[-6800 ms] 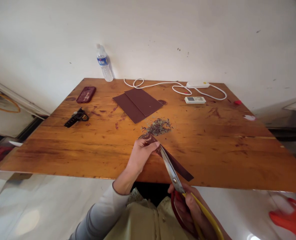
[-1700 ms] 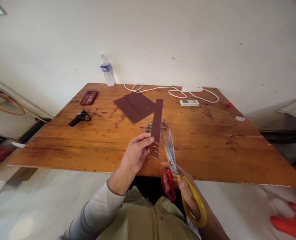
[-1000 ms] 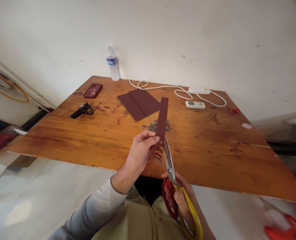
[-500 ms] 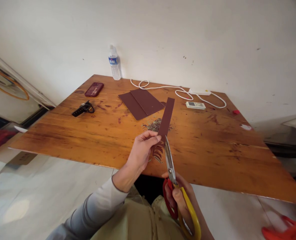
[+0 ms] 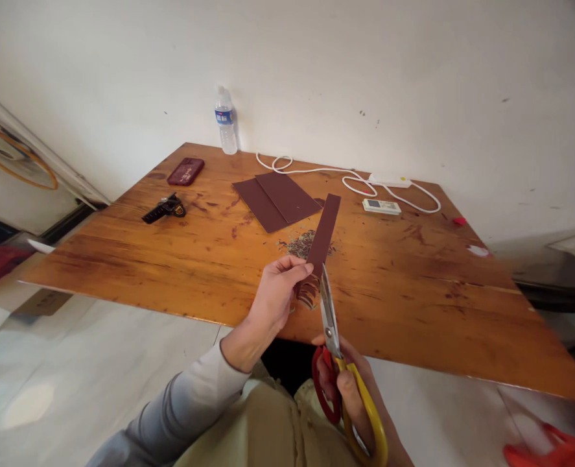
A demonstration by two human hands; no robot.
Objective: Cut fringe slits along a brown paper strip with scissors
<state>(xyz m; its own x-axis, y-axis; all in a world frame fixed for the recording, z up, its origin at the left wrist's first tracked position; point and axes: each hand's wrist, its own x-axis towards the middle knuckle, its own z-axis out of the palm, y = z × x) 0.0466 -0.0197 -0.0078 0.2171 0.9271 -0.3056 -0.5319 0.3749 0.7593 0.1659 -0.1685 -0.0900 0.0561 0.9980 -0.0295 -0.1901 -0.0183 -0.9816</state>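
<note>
A dark red strip [image 5: 325, 230], looking like card or sandpaper, is pinched in my left hand [image 5: 275, 292] above the table's front edge. Its near end is cut into several narrow curling slivers [image 5: 308, 290]. My right hand [image 5: 358, 395] grips scissors [image 5: 330, 324] with one red and one yellow handle; their blade tips touch the strip's right edge, just beside my left thumb. Beyond the hands, a pile of small clippings [image 5: 301, 244] lies on the table, partly hidden by the strip. Two dark red sheets [image 5: 287, 198] overlap behind it.
On the wooden table [image 5: 413, 311] a water bottle [image 5: 227, 123] stands by the wall. At the left lie a dark red phone [image 5: 186, 172] and a black strapped object [image 5: 164, 208]. A white remote [image 5: 381, 206] and a power strip [image 5: 389, 181] with its cord are at the back right.
The scissors' handles have shifted slightly left, while the blades stay at the strip's edge. My left hand keeps its pinch on the strip. The whole view has shifted slightly.
</note>
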